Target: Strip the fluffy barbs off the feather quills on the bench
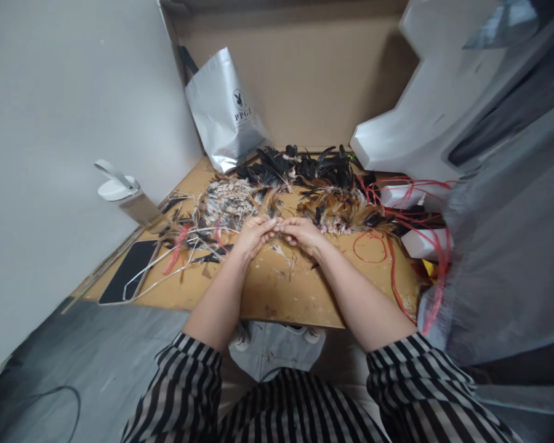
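- Left hand (pixel 253 238): grip pinching a brown feather tuft (pixel 271 203), just right of the pale feather pile (pixel 226 200).
- Right hand (pixel 303 233): fingertips near the left's; cannot tell its hold.
- Black feathers (pixel 272 167): behind-right of the pile.

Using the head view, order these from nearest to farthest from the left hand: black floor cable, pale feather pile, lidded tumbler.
From the left hand:
1. Pale feather pile: just beyond, slightly left.
2. Lidded tumbler: table's left side.
3. Black floor cable: far lower left.
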A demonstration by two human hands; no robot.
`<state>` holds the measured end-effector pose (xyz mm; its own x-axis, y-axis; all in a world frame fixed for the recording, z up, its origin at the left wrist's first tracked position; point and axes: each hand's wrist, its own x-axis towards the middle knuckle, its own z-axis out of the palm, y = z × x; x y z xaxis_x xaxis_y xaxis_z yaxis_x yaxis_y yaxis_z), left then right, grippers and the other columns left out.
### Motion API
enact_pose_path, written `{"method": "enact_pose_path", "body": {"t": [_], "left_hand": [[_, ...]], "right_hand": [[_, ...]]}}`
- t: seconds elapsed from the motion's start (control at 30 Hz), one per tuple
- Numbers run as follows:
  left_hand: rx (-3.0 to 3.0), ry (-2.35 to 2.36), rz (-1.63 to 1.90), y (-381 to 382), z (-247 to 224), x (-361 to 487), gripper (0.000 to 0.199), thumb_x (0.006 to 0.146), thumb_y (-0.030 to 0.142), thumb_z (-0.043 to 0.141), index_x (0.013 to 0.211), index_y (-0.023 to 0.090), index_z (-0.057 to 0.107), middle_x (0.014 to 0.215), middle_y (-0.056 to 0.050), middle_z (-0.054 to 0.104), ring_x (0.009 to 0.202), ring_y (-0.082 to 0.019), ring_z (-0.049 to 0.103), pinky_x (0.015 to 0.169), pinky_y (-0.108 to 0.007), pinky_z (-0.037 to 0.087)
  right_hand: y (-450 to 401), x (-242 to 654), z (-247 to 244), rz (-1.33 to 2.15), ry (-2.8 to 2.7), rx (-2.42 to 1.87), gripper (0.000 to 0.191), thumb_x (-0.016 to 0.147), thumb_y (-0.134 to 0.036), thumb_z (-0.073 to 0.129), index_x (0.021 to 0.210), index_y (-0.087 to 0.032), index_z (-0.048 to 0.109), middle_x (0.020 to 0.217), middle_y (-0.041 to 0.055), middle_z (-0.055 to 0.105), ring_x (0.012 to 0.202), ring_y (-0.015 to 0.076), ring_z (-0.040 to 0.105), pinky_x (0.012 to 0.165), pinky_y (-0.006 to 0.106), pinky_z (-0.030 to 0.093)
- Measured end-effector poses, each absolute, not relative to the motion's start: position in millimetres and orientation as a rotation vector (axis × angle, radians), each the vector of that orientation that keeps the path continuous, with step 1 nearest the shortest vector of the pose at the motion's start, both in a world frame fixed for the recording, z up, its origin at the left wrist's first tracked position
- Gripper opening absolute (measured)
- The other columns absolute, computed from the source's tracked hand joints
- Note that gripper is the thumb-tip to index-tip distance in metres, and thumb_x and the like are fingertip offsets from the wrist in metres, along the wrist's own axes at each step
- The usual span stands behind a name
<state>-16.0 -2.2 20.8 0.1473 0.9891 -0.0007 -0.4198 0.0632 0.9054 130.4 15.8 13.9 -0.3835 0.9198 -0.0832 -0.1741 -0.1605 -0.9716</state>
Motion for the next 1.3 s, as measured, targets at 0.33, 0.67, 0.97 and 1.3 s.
{"method": "enact_pose_path", "body": {"t": [0.33, 0.67, 0.97, 1.3], "left_hand": [[0.809, 0.638, 1.320, 4, 18, -20, 0.009, 0.068, 0.016, 0.064, 0.073, 0.009, 0.063, 0.067, -0.004, 0.063, 0.057, -0.006, 0.057, 0.058, -0.015, 0.047], [0.781, 0.739, 1.310, 4, 18, -23, 0.005, 0.068, 0.012, 0.063, 0.070, 0.008, 0.062, 0.074, -0.007, 0.066, 0.064, -0.008, 0.062, 0.054, -0.013, 0.047], [0.878, 0.905, 1.154, 4, 16, -27, 0.015, 0.065, 0.018, 0.067, 0.072, 0.007, 0.062, 0.072, -0.009, 0.067, 0.057, -0.009, 0.062, 0.044, -0.012, 0.043], [0.953, 0.940, 1.042, 2, 16, -25, 0.017, 0.063, 0.019, 0.069, 0.071, 0.006, 0.062, 0.067, -0.008, 0.065, 0.052, -0.007, 0.059, 0.045, -0.012, 0.043]], "right_hand": [[9, 122, 17, 1.897, -1.055, -0.793, 0.027, 0.058, -0.028, 0.071, 0.079, -0.016, 0.060, 0.071, 0.0004, 0.062, 0.045, 0.0025, 0.044, 0.039, 0.014, 0.033], [15, 133, 24, 1.307, -1.409, -1.007, 0.021, 0.062, -0.033, 0.066, 0.068, -0.015, 0.059, 0.053, -0.0034, 0.050, 0.046, 0.0059, 0.038, 0.045, 0.020, 0.029], [8, 152, 41, 0.295, -2.095, -0.927, 0.014, 0.076, -0.022, 0.051, 0.077, -0.018, 0.065, 0.080, 0.0039, 0.054, 0.074, 0.0135, 0.050, 0.068, 0.025, 0.037], [6, 154, 42, 0.210, -2.184, -0.954, 0.015, 0.078, -0.024, 0.050, 0.079, -0.020, 0.064, 0.086, 0.0037, 0.053, 0.077, 0.0139, 0.050, 0.068, 0.024, 0.038]]}}
